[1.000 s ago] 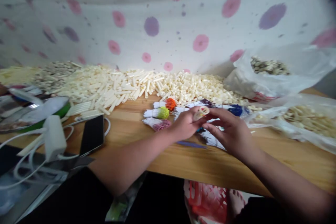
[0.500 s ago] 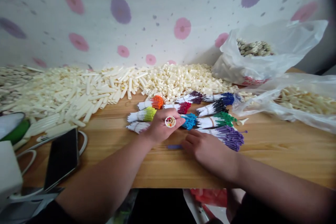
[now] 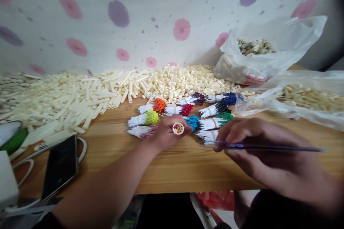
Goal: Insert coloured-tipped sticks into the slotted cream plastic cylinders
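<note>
My left hand (image 3: 166, 132) is closed around a white pen barrel (image 3: 178, 128), seen end-on, with several coloured tips inside its round opening. My right hand (image 3: 263, 150) pinches a long, thin dark tool that looks like tweezers (image 3: 285, 148), lying level across the fingers; motion smears it a little. Beyond the hands lie bundles of white pen refills with coloured ends: orange (image 3: 158, 105), yellow (image 3: 152, 117), mauve (image 3: 147, 131), red (image 3: 186, 109), turquoise (image 3: 192, 122), black (image 3: 221, 108) and green (image 3: 225, 118). A further bundle (image 3: 208, 136) is partly hidden behind my right hand.
Cream plastic tubes (image 3: 88, 93) and short cream parts (image 3: 185, 80) are heaped along the wall. On the right stand a white plastic bag (image 3: 236, 66) of small parts and a clear bag (image 3: 309, 96). A phone (image 3: 59, 168) and white cable (image 3: 84, 150) lie left.
My right hand has lifted from the tabletop and moved right and closer to me, now with the thin tool in its fingers. The left hand still holds the pen barrel, almost in place.
</note>
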A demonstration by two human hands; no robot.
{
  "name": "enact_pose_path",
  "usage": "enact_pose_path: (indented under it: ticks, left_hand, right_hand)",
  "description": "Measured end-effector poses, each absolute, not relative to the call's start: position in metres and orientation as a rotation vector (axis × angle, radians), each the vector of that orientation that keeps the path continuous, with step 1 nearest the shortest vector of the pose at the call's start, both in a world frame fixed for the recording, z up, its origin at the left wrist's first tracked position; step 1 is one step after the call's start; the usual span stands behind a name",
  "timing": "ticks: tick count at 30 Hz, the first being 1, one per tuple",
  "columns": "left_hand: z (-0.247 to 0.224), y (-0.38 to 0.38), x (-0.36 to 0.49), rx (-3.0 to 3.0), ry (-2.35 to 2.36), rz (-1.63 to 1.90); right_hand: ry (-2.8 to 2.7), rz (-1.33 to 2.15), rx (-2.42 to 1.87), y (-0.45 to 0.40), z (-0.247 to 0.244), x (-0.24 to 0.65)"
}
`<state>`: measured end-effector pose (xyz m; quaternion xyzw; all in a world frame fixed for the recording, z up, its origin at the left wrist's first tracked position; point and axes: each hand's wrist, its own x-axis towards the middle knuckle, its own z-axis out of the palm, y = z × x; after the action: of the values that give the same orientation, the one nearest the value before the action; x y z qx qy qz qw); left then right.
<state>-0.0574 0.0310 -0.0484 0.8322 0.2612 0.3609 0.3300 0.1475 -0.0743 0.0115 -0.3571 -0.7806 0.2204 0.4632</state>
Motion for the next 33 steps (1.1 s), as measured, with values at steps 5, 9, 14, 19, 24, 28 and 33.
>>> enact_pose_path:
  ticks: [5,9,14,19,24,28,33]
  left_hand:
    - [-0.046,0.02,-0.051,2.186,0.616,0.893]
    - [-0.046,0.014,-0.048,2.131,0.602,0.826]
    - [-0.045,0.014,-0.049,2.092,0.633,0.783]
    - [-0.046,0.017,-0.05,2.105,0.595,0.809]
    - [-0.045,0.017,-0.05,2.138,0.615,0.811]
    - [-0.045,0.018,-0.05,2.207,0.535,0.858]
    - [-0.047,0.019,-0.052,2.256,0.553,0.881]
  right_hand:
    - [-1.926,0.307,-0.805,-0.078,0.025,0.142]
    - [-1.985,0.278,-0.772,-0.072,0.022,0.135]
    - [-2.025,0.177,-0.828,-0.071,0.022,0.133]
    - [-2.043,0.112,-0.88,-0.07,0.019,0.131]
    - [-2.015,0.088,-0.914,-0.071,0.021,0.13]
    - [-2.01,0.053,-0.934,-0.073,0.021,0.129]
    - [-2.01,0.018,-0.938,-0.073,0.017,0.126]
